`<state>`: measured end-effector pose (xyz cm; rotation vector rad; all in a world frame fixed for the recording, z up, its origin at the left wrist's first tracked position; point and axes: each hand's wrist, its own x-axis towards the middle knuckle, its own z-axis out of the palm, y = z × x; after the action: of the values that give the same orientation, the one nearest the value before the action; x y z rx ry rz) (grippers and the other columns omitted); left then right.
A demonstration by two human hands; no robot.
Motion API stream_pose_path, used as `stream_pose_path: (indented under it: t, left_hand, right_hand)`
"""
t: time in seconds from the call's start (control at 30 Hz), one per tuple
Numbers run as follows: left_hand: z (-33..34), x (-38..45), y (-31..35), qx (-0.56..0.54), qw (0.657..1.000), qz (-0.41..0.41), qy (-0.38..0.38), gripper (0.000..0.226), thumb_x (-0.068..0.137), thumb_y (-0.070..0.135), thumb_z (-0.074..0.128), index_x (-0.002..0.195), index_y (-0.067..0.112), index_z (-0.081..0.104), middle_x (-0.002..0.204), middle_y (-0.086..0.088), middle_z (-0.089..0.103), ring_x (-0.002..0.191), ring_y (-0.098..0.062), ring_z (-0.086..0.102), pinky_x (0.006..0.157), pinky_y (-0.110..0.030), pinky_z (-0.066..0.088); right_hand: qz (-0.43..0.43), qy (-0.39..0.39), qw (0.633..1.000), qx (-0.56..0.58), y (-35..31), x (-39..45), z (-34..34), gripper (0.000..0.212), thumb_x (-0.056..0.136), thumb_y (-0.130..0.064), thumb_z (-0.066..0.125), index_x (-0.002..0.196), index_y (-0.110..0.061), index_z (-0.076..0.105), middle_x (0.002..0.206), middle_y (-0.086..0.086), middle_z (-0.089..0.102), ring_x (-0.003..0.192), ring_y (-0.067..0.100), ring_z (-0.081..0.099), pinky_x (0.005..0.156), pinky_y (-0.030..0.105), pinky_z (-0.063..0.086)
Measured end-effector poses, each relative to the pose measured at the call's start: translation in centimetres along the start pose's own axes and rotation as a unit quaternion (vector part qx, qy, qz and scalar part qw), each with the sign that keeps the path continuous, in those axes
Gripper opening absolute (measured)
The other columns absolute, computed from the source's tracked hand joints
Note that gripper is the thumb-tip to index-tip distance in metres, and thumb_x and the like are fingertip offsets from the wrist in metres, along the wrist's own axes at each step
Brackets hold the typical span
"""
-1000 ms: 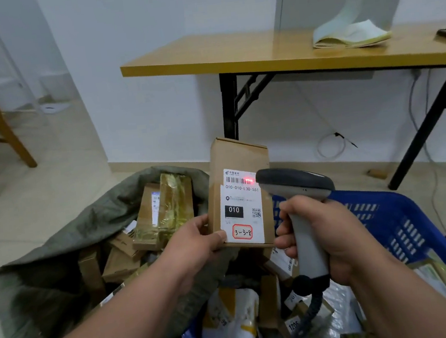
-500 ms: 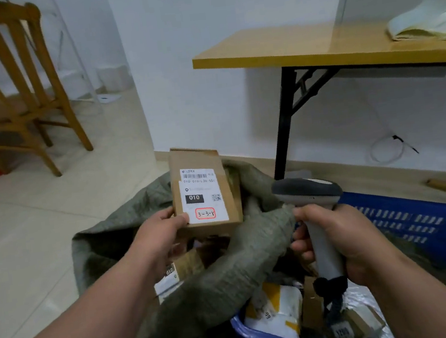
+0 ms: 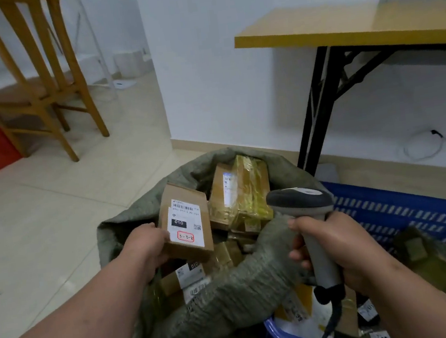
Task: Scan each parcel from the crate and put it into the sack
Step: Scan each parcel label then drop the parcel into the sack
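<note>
Cardboard parcel (image 3: 186, 224) sits in your left hand (image 3: 147, 245), over the open sack (image 3: 229, 287), not yet let go. Sack already holds several boxes. Your right hand (image 3: 339, 250) grips the scanner (image 3: 306, 223); more parcels wait in the blue crate (image 3: 404, 212).

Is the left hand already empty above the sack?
No, the left hand holds the labelled cardboard parcel over the open sack.
</note>
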<state>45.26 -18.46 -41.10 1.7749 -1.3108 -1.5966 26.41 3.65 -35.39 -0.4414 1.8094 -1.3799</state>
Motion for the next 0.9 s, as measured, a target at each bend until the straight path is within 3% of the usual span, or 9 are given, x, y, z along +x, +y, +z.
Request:
stream_pose_path:
  t: [0.1, 0.3, 0.43, 0.5, 0.63, 0.67, 0.73, 0.77, 0.9]
  left_hand:
    - [0.7, 0.7, 0.0, 0.021, 0.999, 0.011, -0.032, 0.046, 0.096, 0.002, 0.049, 0.139, 0.017, 0.049, 0.099, -0.013, 0.069, 0.092, -0.033, 0.069, 0.089, -0.052, 0.054]
    - [1.7, -0.5, 0.6, 0.136, 0.985, 0.108, -0.001, 0.052, 0.098, 0.013, 0.052, 0.147, 0.024, 0.042, 0.133, -0.009, 0.056, 0.092, -0.019, 0.063, 0.066, -0.03, 0.05]
    - [3.2, -2.2, 1.0, 0.183, 0.965, 0.185, -0.022, 0.05, 0.099, 0.017, 0.052, 0.148, 0.023, 0.042, 0.147, -0.008, 0.048, 0.122, -0.026, 0.054, 0.096, -0.037, 0.046]
    - [4.2, -3.5, 1.4, 0.206, 0.955, 0.212, -0.035, 0.05, 0.099, 0.02, 0.053, 0.147, 0.025, 0.042, 0.148, -0.006, 0.047, 0.122, -0.022, 0.051, 0.091, -0.034, 0.044]
    - [7.9, -5.9, 1.7, 0.177, 0.95, 0.246, -0.07, 0.049, 0.098, 0.025, 0.055, 0.146, 0.027, 0.044, 0.14, -0.003, 0.055, 0.087, -0.005, 0.052, 0.063, -0.023, 0.04]
    - [9.0, -6.5, 1.7, 0.162, 0.952, 0.246, -0.078, 0.048, 0.098, 0.026, 0.056, 0.145, 0.029, 0.045, 0.137, -0.002, 0.056, 0.086, -0.006, 0.055, 0.061, -0.024, 0.044]
    - [11.3, -7.9, 1.6, 0.146, 0.951, 0.256, -0.092, 0.045, 0.098, 0.028, 0.057, 0.142, 0.031, 0.048, 0.138, -0.003, 0.056, 0.104, -0.02, 0.061, 0.079, -0.04, 0.055]
    - [12.4, -8.6, 1.5, 0.146, 0.948, 0.262, -0.102, 0.045, 0.097, 0.028, 0.057, 0.141, 0.031, 0.049, 0.139, -0.003, 0.054, 0.113, -0.025, 0.058, 0.09, -0.045, 0.053]
    - [17.4, -11.6, 0.9, 0.157, 0.932, 0.287, -0.156, 0.044, 0.097, 0.027, 0.058, 0.14, 0.026, 0.052, 0.136, -0.003, 0.056, 0.116, -0.025, 0.056, 0.099, -0.045, 0.048]
  right_hand:
    - [0.005, 0.011, 1.0, -0.006, 0.1, 0.4, -0.3, 0.021, 0.087, -0.016, 0.07, 0.09, 0.004, 0.066, 0.067, 0.015, 0.067, 0.057, 0.024, 0.069, 0.046, 0.028, 0.052]
    - [0.001, 0.021, 1.0, 0.009, 0.4, 0.0, -1.8, 0.018, 0.087, -0.016, 0.07, 0.091, 0.001, 0.066, 0.067, 0.014, 0.069, 0.06, 0.026, 0.07, 0.052, 0.032, 0.055]
    - [-0.003, 0.03, 1.0, 0.008, 0.4, -1.1, -3.6, 0.017, 0.087, -0.018, 0.07, 0.093, -0.002, 0.067, 0.07, 0.015, 0.07, 0.061, 0.025, 0.071, 0.051, 0.031, 0.056]
    - [-0.002, 0.045, 0.999, 0.006, 0.4, -1.7, -5.0, 0.019, 0.087, -0.019, 0.07, 0.094, -0.002, 0.067, 0.073, 0.016, 0.069, 0.061, 0.024, 0.071, 0.052, 0.031, 0.055]
    - [0.001, 0.093, 0.996, 0.008, 0.9, -2.6, -8.6, 0.02, 0.087, -0.02, 0.07, 0.09, 0.0, 0.068, 0.071, 0.017, 0.07, 0.062, 0.026, 0.071, 0.054, 0.032, 0.055]
    - [0.001, 0.105, 0.994, 0.013, 1.2, -3.0, -9.7, 0.02, 0.086, -0.02, 0.07, 0.09, -0.001, 0.067, 0.069, 0.016, 0.069, 0.062, 0.026, 0.071, 0.053, 0.033, 0.055]
    - [0.003, 0.129, 0.991, 0.023, 1.8, -3.6, -11.8, 0.017, 0.086, -0.019, 0.071, 0.091, -0.003, 0.067, 0.068, 0.016, 0.069, 0.062, 0.026, 0.071, 0.052, 0.033, 0.056]
    - [0.005, 0.142, 0.989, 0.026, 2.1, -3.9, -12.9, 0.017, 0.086, -0.019, 0.071, 0.092, -0.004, 0.066, 0.068, 0.016, 0.069, 0.062, 0.027, 0.071, 0.054, 0.034, 0.057]
    - [0.011, 0.203, 0.979, 0.018, 3.8, -5.2, -17.4, 0.017, 0.085, -0.021, 0.072, 0.092, -0.006, 0.066, 0.068, 0.015, 0.07, 0.061, 0.026, 0.073, 0.053, 0.032, 0.057]
